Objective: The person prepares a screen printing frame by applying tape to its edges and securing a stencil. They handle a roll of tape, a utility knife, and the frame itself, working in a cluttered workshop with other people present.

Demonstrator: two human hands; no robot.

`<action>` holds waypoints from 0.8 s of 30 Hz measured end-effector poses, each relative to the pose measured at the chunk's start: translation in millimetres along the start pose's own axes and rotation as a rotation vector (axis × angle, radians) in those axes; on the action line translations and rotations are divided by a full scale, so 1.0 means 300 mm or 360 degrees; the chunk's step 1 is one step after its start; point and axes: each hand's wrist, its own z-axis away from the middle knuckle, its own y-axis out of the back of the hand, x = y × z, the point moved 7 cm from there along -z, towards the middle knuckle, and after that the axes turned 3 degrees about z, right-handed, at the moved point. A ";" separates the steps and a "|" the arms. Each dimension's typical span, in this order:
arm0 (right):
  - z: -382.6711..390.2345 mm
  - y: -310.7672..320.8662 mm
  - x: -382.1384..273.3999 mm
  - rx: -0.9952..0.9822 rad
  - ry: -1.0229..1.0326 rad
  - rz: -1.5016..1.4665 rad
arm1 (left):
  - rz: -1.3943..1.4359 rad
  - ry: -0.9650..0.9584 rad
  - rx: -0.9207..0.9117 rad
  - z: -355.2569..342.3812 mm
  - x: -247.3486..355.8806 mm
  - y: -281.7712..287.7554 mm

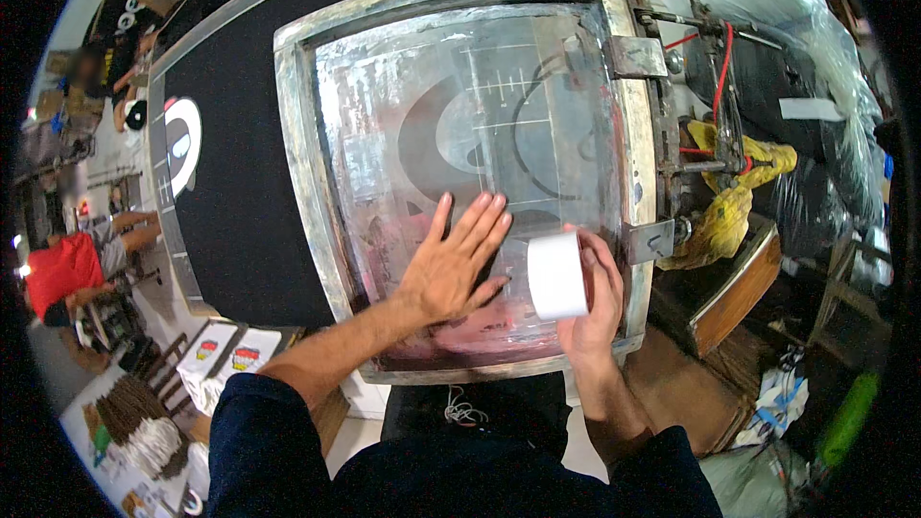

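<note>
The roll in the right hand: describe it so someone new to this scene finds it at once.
Start at the big metal-framed printing screen over the black board. At its near right corner, the right hand grips a roll of white tape, beside the left hand pressed flat on the mesh. It is the only plain white cylinder on the screen.

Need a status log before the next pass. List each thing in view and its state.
Metal-framed printing screen: lowered flat over the black platen.
White tape roll: upright on the mesh, gripped.
Left hand: open, palm pressed flat on the mesh.
Right hand: closed around the tape roll.
Yellow rag: crumpled beside the hinge.
</note>
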 end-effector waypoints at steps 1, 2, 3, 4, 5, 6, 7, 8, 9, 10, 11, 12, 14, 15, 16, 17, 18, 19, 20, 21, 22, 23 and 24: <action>-0.009 -0.011 0.019 -0.0005 -0.0013 -0.0108 | 0.0068 -0.0034 0.0142 0.014 0.006 0.027; -0.016 -0.012 0.042 0.0023 -0.0053 -0.0196 | 0.0162 -0.0033 0.0147 0.024 0.007 0.037; -0.026 -0.018 0.060 0.0016 -0.0057 -0.0310 | 0.0270 0.0033 0.0052 0.023 -0.002 0.032; -0.025 -0.027 0.077 -0.0014 -0.0062 -0.0335 | 0.0698 0.0082 0.0312 0.032 -0.009 0.078; -0.030 -0.034 0.101 0.0009 -0.0098 -0.0384 | 0.1174 0.0019 0.0576 0.044 -0.017 0.128; -0.022 -0.042 0.129 0.0002 -0.0205 -0.0390 | 0.1446 -0.0005 0.0678 0.046 -0.002 0.142; -0.012 -0.063 0.147 -0.0084 -0.0276 -0.0447 | 0.1640 -0.0045 0.0733 0.050 0.009 0.158; -0.005 -0.070 0.163 -0.0041 -0.0308 -0.0389 | 0.1658 0.0008 0.0715 0.047 0.017 0.164; 0.006 -0.078 0.169 -0.0031 -0.0317 -0.0370 | 0.1567 0.0024 0.0598 0.043 0.030 0.166; 0.016 -0.078 0.177 0.0018 -0.0377 -0.0286 | 0.1477 0.0053 0.0498 0.040 0.041 0.167; 0.020 -0.085 0.133 -0.0025 -0.0115 -0.0067 | 0.1353 0.0021 0.0516 0.041 0.047 0.186; 0.030 -0.082 0.090 -0.0021 0.0093 0.0222 | 0.1236 0.0001 0.0548 0.045 0.053 0.202; 0.065 -0.087 -0.006 -0.0121 0.0551 0.0499 | 0.0995 -0.0081 0.0616 0.052 0.068 0.228; 0.076 -0.085 -0.016 -0.0217 0.0498 0.0559 | 0.0864 -0.0143 0.0660 0.057 0.080 0.238; 0.089 -0.082 -0.023 -0.0314 0.0443 0.0618 | 0.0755 -0.0193 0.0749 0.066 0.093 0.249; 0.103 -0.082 -0.029 -0.0416 0.0404 0.0660 | 0.0826 -0.0157 0.0792 0.071 0.093 0.249; 0.103 -0.072 -0.017 -0.0458 0.0237 0.0562 | 0.0918 -0.0112 0.0879 0.079 0.091 0.251; 0.108 -0.066 -0.019 -0.0465 0.0198 0.0503 | 0.0990 -0.0098 0.0945 0.089 0.094 0.252; 0.110 -0.064 -0.018 -0.0477 0.0161 0.0444 | 0.1156 0.0008 0.0875 0.090 0.083 0.236; 0.111 -0.068 -0.013 -0.0494 0.0124 0.0384 | 0.1299 0.0084 0.0781 0.091 0.078 0.219; 0.113 -0.073 -0.022 -0.0495 0.0203 0.0369 | 0.1454 0.0173 0.0694 0.094 0.070 0.203; 0.113 -0.082 -0.030 -0.0494 0.0281 0.0355 | 0.1378 0.0156 0.0683 0.100 0.074 0.208; 0.113 -0.089 -0.037 -0.0488 0.0350 0.0318 | 0.1319 0.0152 0.0677 0.106 0.075 0.213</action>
